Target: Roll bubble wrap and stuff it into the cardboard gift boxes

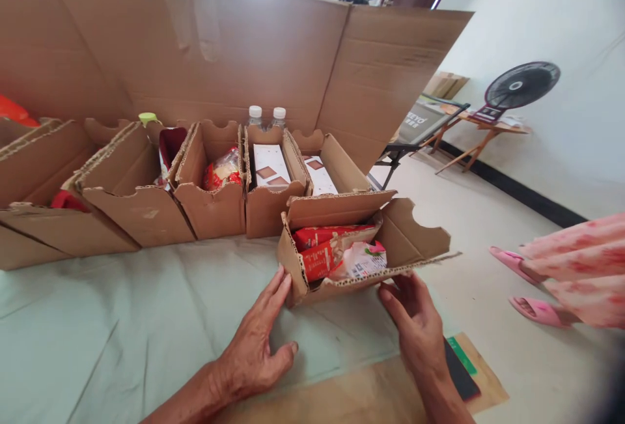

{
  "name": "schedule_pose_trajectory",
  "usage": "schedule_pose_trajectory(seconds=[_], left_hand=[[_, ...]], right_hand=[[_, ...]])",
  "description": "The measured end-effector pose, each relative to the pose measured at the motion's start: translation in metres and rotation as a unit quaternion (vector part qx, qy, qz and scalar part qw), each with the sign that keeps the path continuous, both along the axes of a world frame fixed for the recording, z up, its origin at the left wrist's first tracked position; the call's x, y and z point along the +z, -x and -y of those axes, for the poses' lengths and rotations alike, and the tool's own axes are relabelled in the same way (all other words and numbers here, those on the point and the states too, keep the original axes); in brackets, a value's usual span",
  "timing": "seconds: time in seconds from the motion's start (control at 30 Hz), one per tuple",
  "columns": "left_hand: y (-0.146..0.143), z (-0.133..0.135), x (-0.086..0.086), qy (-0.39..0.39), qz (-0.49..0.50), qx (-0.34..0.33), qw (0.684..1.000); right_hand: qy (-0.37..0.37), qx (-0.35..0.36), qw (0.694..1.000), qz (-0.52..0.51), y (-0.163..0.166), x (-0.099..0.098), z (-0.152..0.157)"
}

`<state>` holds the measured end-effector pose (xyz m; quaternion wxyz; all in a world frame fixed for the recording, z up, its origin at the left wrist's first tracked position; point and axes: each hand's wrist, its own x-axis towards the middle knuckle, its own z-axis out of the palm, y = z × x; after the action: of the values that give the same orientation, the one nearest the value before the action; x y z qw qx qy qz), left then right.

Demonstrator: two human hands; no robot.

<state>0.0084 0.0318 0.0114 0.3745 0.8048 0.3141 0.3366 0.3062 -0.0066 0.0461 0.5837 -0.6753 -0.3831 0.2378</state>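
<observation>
Ideally, we should press evenly, keeping the open cardboard box (319,293) level, just right of the frame's centre. Our left hand (254,342), thumb apart, touches its left end; whether our right hand (418,326) grips the near side, we cannot tell.

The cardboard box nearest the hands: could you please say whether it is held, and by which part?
The left hand only touches the cardboard box at its left end; the right hand meets its near side; whether it grips cannot be told.
</observation>
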Motion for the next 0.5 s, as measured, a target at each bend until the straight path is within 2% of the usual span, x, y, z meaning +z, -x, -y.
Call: schedule_pose_trajectory(seconds=[0.1,0.2,0.27,0.37,0.43,0.5], left_hand=[[0.003,-0.005,-0.001,-0.015,-0.02,0.016,1.0],[0.004,-0.006,-0.004,-0.055,-0.048,0.084,0.994],[0.003,-0.007,-0.004,-0.1,-0.083,0.131,0.983],[0.0,-0.008,0.004,-0.132,-0.185,0.155,0.961],[0.002,-0.007,0.013,-0.111,-0.268,0.132,0.948],[0.008,-0.001,0.024,-0.086,-0.319,0.093,0.939]], right_hand=[[0.008,-0.034,0.999,-0.037,0.006,-0.009,0.003],[0.025,-0.06,0.996,-0.064,0.02,-0.019,0.014],[0.033,-0.052,0.996,-0.06,0.036,-0.027,0.026],[0.061,0.006,0.998,-0.003,0.066,-0.039,0.046],[0.075,0.073,0.99,0.094,0.083,-0.049,0.06],[0.059,0.15,0.963,0.214,0.091,-0.059,0.07]])
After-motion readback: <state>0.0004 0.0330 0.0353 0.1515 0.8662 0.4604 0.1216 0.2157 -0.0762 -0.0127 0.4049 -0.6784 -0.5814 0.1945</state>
